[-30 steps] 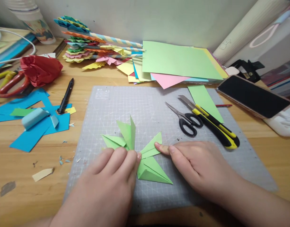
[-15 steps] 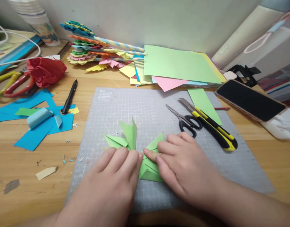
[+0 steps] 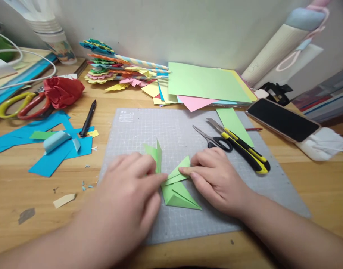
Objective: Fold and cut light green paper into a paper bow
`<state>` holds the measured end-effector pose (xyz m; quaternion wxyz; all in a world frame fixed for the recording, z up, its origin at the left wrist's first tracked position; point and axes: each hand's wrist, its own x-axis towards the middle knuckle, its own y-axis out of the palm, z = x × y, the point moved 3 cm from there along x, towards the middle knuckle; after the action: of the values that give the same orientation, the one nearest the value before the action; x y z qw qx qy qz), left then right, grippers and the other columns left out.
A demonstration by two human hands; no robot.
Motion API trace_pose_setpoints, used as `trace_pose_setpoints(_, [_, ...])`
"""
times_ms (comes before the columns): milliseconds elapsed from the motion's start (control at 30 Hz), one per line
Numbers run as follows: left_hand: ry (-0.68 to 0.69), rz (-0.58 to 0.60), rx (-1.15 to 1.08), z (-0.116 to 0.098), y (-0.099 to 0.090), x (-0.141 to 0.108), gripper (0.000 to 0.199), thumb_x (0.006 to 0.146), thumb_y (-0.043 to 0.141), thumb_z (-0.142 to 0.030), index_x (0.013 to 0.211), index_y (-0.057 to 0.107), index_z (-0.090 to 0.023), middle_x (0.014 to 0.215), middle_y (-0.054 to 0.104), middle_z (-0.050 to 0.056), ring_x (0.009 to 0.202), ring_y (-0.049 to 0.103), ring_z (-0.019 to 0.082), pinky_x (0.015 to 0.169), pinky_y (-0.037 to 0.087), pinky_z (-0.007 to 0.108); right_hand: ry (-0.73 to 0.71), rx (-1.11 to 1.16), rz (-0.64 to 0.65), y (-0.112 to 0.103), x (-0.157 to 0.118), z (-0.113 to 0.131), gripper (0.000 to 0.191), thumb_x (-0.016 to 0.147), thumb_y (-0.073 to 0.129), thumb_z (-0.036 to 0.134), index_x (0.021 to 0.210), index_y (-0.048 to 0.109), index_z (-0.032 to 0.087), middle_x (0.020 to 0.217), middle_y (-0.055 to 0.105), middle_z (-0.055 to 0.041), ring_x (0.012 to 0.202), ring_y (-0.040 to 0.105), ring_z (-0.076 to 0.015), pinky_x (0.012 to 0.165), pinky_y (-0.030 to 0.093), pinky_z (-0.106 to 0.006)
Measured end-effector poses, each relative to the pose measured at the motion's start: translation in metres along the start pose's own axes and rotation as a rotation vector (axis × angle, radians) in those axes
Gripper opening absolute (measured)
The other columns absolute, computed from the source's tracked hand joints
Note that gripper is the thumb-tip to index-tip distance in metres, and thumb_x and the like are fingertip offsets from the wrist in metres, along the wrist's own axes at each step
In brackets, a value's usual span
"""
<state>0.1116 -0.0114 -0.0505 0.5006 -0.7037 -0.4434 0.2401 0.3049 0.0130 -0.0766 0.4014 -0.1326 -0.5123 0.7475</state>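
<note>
A folded green paper (image 3: 178,196) with pointed flaps lies on the grey cutting mat (image 3: 149,127). My left hand (image 3: 132,186) covers its left part. The left fingers are curled, and the index finger presses the paper near its middle crease. One upright green flap stands just behind that hand. My right hand (image 3: 218,183) is at the upper right flap, its index fingertip pressing on the paper and its other fingers folded in. The lower right flap points out between the hands, untouched.
Beyond my right hand lie black-handled scissors (image 3: 213,140), a yellow-black utility knife (image 3: 241,147) and a green strip (image 3: 234,125). A phone (image 3: 284,119) rests at the right. Blue scraps (image 3: 48,160), a black pen (image 3: 89,118) and a red crumpled-paper shape (image 3: 63,91) sit at the left.
My left index finger now stretches across the middle of the paper, and that hand covers more of the left flaps. My right hand has drawn back slightly, baring the lower right flap.
</note>
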Motion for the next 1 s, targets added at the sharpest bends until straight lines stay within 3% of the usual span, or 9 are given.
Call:
trace_pose_setpoints(67, [-0.071,-0.069,0.014,0.009,-0.009,0.005,0.023,0.087,0.043,-0.018,0.085,0.065,-0.022,0.083,0.056,0.003,0.082,0.051,0.021,0.073,0.038,0.038,-0.004,-0.012,-0.017,-0.001,0.003,0.003,0.025,0.092,0.044,0.021,0.095,0.069,0.020,0.089,0.059,-0.0061,0.085,0.052,-0.0212,0.078,0.033,-0.041])
trace_pose_setpoints(167, [-0.137,-0.040,0.096,0.017,-0.009,0.008,0.017,0.088,0.048,-0.027,0.077,0.059,-0.019,0.078,0.055,0.003,0.079,0.052,0.023,0.071,0.037,0.040,0.024,-0.003,-0.042,-0.004,0.014,0.007,0.021,0.090,0.048,0.019,0.106,0.062,0.017,0.105,0.060,-0.0103,0.100,0.053,-0.0235,0.088,0.035,-0.044])
trace_pose_setpoints(333, [-0.093,0.043,0.132,0.014,0.003,0.007,0.015,0.086,0.053,-0.031,0.078,0.057,-0.019,0.081,0.055,0.003,0.080,0.052,0.024,0.072,0.039,0.040,0.055,0.123,0.084,-0.006,0.053,0.006,0.067,0.085,0.062,0.021,0.144,0.030,0.016,0.138,0.049,-0.0139,0.125,0.044,-0.0245,0.103,0.031,-0.047])
trace_pose_setpoints(433, [-0.108,0.021,0.108,0.015,0.002,0.007,0.009,0.085,0.048,-0.021,0.082,0.056,-0.019,0.085,0.055,0.004,0.085,0.053,0.024,0.075,0.041,0.040,0.114,0.200,0.250,0.001,0.074,0.007,0.075,0.084,0.061,0.013,0.149,0.024,0.015,0.128,0.057,-0.0130,0.117,0.051,-0.0239,0.103,0.033,-0.046])
trace_pose_setpoints(633, [-0.262,-0.039,0.067,0.030,-0.002,0.005,0.038,0.076,0.045,-0.017,0.114,0.040,-0.015,0.112,0.053,0.013,0.106,0.051,0.031,0.088,0.043,0.050,0.110,0.248,0.329,0.011,0.092,0.011,0.068,0.083,0.051,-0.001,0.146,0.033,0.018,0.102,0.066,-0.0056,0.096,0.059,-0.0194,0.089,0.041,-0.038])
trace_pose_setpoints(733, [-0.282,-0.009,-0.048,0.035,0.005,0.002,0.052,0.077,0.048,-0.020,0.125,0.030,-0.018,0.112,0.055,0.012,0.100,0.057,0.027,0.084,0.048,0.045,0.089,0.147,0.269,0.010,0.094,0.012,0.064,0.082,0.052,0.000,0.142,0.039,0.021,0.108,0.066,-0.0053,0.102,0.057,-0.0205,0.093,0.036,-0.041])
trace_pose_setpoints(867, [-0.217,-0.035,0.027,0.034,0.010,-0.002,0.059,0.078,0.051,-0.022,0.132,0.029,-0.016,0.111,0.055,0.015,0.100,0.057,0.029,0.085,0.049,0.046,0.059,-0.205,0.055,-0.003,0.079,0.025,0.047,0.085,0.053,0.010,0.132,0.050,0.019,0.118,0.061,-0.0098,0.109,0.053,-0.0288,0.092,0.029,-0.047])
trace_pose_setpoints(967, [-0.227,-0.029,0.080,0.033,0.007,-0.005,0.063,0.079,0.053,-0.027,0.135,0.028,-0.013,0.106,0.058,0.015,0.098,0.059,0.031,0.084,0.049,0.048,0.101,-0.277,0.002,-0.009,0.054,0.045,0.020,0.091,0.051,0.025,0.104,0.063,0.015,0.097,0.064,-0.0085,0.093,0.056,-0.0271,0.085,0.031,-0.044])
trace_pose_setpoints(1000, [-0.234,-0.020,0.086,0.033,0.005,-0.005,0.064,0.080,0.052,-0.028,0.136,0.027,-0.013,0.105,0.058,0.015,0.097,0.059,0.031,0.084,0.049,0.049,0.091,-0.268,0.036,-0.008,0.045,0.051,0.022,0.090,0.053,0.035,0.094,0.063,0.016,0.090,0.064,-0.0072,0.086,0.056,-0.0265,0.082,0.031,-0.043])
